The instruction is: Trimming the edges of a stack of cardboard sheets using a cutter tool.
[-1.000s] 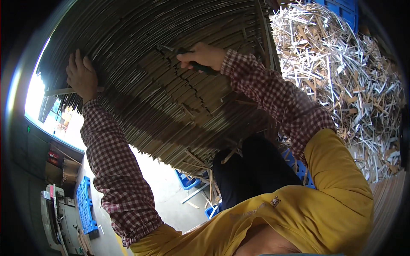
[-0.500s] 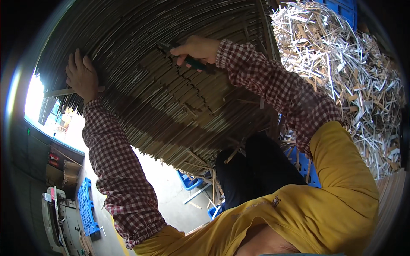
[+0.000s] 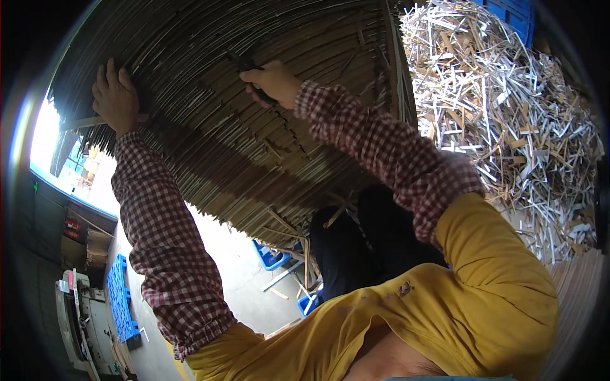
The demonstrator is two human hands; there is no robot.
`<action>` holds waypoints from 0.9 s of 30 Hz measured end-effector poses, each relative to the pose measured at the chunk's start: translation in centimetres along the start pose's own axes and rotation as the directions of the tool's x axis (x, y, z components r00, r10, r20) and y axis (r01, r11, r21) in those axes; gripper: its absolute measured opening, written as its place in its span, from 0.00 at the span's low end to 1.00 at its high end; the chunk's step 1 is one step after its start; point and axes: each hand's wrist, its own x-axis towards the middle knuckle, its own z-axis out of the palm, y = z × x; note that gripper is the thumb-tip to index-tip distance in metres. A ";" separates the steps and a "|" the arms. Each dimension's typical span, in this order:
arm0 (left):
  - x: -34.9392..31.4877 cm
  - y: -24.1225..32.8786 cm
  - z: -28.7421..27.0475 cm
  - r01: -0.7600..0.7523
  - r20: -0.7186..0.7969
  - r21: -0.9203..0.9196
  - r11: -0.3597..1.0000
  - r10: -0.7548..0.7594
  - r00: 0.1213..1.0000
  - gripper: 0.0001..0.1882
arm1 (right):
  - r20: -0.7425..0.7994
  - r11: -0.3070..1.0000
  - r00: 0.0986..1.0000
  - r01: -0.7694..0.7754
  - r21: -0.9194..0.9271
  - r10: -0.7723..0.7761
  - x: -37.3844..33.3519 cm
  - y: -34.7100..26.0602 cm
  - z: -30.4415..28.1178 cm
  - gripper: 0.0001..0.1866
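Observation:
In front of me rises a large stack of thin brown sheets (image 3: 254, 143), cardboard by its look, with layered edges facing me and a rough, torn band. My left hand (image 3: 116, 95) lies flat against its left part, fingers stretched out. At the upper middle, my right hand (image 3: 274, 82) is closed around a dark hand tool (image 3: 244, 62) with a green handle, possibly pliers or snips. The tool's head points up and left at the sheet edges; whether it touches them I cannot tell. A thin strip (image 3: 82, 122) juts out beside my left wrist.
To the right is a big heap of white and brown scrap strips (image 3: 489, 120), with a blue container (image 3: 511, 19) behind it. Loose strips (image 3: 286, 225) hang near my knees (image 3: 343, 247). Blue crates (image 3: 270, 257) and a blue pallet (image 3: 121, 298) stand on the floor at lower left.
My right hand has moved left and slightly up with the tool along the sheet edges. My left hand stays pressed to the stack; the whole view has shifted a little.

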 end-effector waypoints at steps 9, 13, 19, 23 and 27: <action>-1.2 1.6 -1.2 0.034 -0.088 -0.006 0.999 -0.035 0.996 0.19 | -0.053 0.964 0.973 0.214 -0.158 -0.225 -1.7 4.8 -0.4 0.15; -0.9 1.0 -1.1 0.032 -0.074 -0.020 0.999 -0.034 0.997 0.19 | -0.016 0.987 0.991 0.132 -0.091 -0.133 -1.8 2.7 0.2 0.15; -0.9 0.0 -0.4 0.019 -0.040 -0.030 0.999 -0.020 0.999 0.19 | 0.117 0.997 0.993 -0.011 -0.079 0.020 -6.2 0.7 0.9 0.16; -1.3 0.3 0.3 0.009 -0.067 -0.098 0.995 -0.016 0.998 0.19 | 0.294 0.940 0.901 -0.259 -0.223 0.319 -23.2 11.3 0.1 0.18; -0.6 0.3 -0.4 0.037 -0.064 -0.072 0.997 -0.041 0.997 0.19 | 0.641 0.886 0.706 0.043 -0.462 0.300 -23.5 13.7 -6.4 0.20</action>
